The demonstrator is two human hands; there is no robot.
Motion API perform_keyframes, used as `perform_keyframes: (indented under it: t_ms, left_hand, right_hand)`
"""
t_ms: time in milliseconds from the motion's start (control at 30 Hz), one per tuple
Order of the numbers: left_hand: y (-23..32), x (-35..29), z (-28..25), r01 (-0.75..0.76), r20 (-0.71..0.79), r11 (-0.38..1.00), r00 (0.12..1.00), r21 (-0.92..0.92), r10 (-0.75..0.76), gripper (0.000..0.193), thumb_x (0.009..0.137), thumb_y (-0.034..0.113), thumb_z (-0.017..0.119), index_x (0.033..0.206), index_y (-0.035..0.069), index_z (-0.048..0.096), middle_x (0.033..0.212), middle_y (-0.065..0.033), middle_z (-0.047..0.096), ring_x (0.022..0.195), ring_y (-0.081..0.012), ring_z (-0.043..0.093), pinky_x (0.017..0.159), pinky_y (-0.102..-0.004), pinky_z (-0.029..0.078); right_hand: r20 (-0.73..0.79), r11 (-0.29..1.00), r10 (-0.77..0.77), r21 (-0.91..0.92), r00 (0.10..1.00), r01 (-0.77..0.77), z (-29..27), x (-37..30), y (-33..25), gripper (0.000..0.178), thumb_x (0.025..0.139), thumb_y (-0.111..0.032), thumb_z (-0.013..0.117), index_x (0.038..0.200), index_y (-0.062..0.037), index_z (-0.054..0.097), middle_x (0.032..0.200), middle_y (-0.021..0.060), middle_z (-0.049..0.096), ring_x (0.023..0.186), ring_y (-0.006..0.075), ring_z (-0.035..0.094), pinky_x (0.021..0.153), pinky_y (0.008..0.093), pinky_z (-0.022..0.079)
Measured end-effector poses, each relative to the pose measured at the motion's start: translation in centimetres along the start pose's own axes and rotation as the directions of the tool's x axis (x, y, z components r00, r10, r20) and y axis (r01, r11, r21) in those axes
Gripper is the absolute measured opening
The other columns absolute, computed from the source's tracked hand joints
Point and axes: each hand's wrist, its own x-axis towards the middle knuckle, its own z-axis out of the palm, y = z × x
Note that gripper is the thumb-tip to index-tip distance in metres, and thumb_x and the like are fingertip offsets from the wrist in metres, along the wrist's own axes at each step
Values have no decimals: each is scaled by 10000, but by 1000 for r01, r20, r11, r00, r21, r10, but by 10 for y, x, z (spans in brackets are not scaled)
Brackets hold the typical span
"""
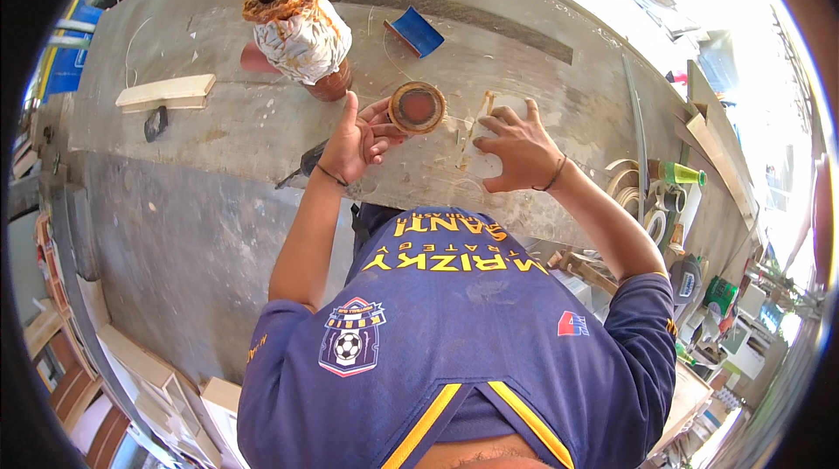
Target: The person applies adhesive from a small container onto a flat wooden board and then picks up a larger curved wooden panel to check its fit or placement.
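Note:
My left hand (354,144) holds a round piece (418,108) with a pale wooden-looking rim and a reddish-brown centre, fingers curled at its left edge. To its right, my right hand (522,147) is spread over the bench, palm down and fingers bent, with nothing visible in it. By its fingertips lies a thin yellowish strip or smear (487,104). A brown container (304,41) wrapped in white material stands beyond my left hand, its mouth crusted with amber-brown residue. A dark tool or object (312,159) lies partly hidden behind my left wrist.
A curved blue piece (416,33) lies on the worn grey bench (218,150), near a long dark strip (454,14). Pale wood pieces (166,93) and a small black lump (156,124) lie left. Rolled bands (624,182) and a green bottle (682,173) are right.

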Motion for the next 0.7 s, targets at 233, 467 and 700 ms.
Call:
perform_keyframes:
  t_ms: [233, 467, 700]
  left_hand:
    - [-6, -1, 3, 0, 104, 996, 995, -92, 9, 806, 868, 749, 269, 1384, 140, 384, 1028, -107, 645, 637, -112, 565, 514, -252, 531]
    - [-28, -1, 19, -83, 147, 941, 980, -328, 138, 736, 896, 711, 270, 1356, 155, 414, 1147, -68, 584, 690, -125, 542, 599, -283, 561]
    - [-22, -4, 28, -24, 131, 935, 989, -354, 75, 750, 877, 749, 228, 1340, 206, 458, 1153, -43, 586, 613, -84, 420, 499, -194, 392]
  right_hand:
    - [-277, 960, 116, 279, 954, -36, -27, -12, 0, 568, 557, -361, 768, 1093, -195, 682, 1287, 80, 546, 1234, 297, 444, 1049, 502, 272]
    - [-385, 668, 124, 714, 914, 211, -27, -3, 8, 667, 644, -421, 758, 1180, -45, 630, 1313, 169, 522, 1229, 322, 481, 1032, 432, 358]
    - [-340, 21, 292, 937, 894, 349, -12, 2, 4, 738, 674, -450, 739, 1231, 8, 581, 1315, 151, 529, 1209, 256, 499, 1000, 388, 389]
